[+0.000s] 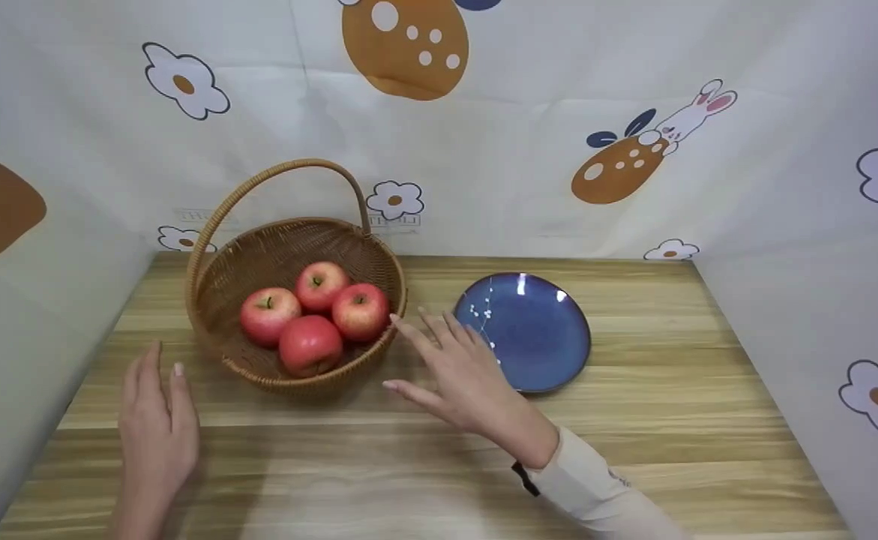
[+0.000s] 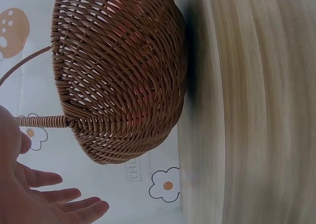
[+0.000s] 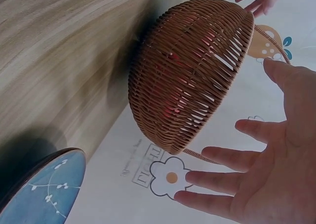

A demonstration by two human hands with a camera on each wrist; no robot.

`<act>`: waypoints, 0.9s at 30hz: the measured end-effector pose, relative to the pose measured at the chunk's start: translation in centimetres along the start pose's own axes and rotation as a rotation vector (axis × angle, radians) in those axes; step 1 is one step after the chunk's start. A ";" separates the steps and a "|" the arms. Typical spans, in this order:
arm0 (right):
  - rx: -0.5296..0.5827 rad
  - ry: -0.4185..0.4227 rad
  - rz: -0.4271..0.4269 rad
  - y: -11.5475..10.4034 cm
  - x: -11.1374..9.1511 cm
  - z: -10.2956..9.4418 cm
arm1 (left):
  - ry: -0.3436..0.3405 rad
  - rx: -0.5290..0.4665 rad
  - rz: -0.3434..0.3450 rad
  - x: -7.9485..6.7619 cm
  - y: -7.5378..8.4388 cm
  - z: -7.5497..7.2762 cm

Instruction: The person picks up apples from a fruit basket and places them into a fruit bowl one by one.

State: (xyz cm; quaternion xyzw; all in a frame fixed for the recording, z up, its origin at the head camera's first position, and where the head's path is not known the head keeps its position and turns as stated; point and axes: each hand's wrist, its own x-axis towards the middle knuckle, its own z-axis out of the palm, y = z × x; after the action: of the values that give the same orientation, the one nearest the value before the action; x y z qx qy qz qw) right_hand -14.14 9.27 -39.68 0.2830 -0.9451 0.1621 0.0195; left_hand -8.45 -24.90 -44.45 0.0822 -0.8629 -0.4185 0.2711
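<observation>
A brown wicker basket (image 1: 289, 225) with a tall arched handle (image 1: 281, 171) stands on the table at left of centre in the head view. Several red apples (image 1: 311, 345) lie inside it. My left hand (image 1: 157, 427) is at the basket's left front, fingers extended, holding nothing. On the other side my right hand (image 1: 461, 375) spreads its fingers between the basket and a blue plate (image 1: 536, 330); its index fingertip appears close to the basket's rim, and whether it touches cannot be told. Both wrist views show the woven side of the basket (image 2: 123, 75) with a hand beside it.
The blue plate, with a white blossom pattern, sits right of the basket, partly behind my right hand. A wood-grain table (image 1: 671, 420) spreads below. Pale printed cloth (image 1: 513, 150) with flowers, rabbits and carrots encloses the back and both sides.
</observation>
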 end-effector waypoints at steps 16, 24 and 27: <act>0.034 0.002 -0.005 -0.2 0.5 -0.1 | -0.003 -0.031 -0.046 1.5 -0.4 1.0; 0.058 -0.016 0.012 -0.2 1.0 -0.1 | -0.042 -0.056 -0.052 2.2 -0.2 1.8; 0.050 -0.004 0.006 -0.1 1.2 0.0 | -0.039 -0.073 -0.038 2.4 -0.1 2.1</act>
State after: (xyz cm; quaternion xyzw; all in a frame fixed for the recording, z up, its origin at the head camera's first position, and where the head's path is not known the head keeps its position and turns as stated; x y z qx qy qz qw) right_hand -15.07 8.60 -39.53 0.2808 -0.9417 0.1852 0.0098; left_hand -11.60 -24.47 -44.61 0.0803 -0.8506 -0.4562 0.2489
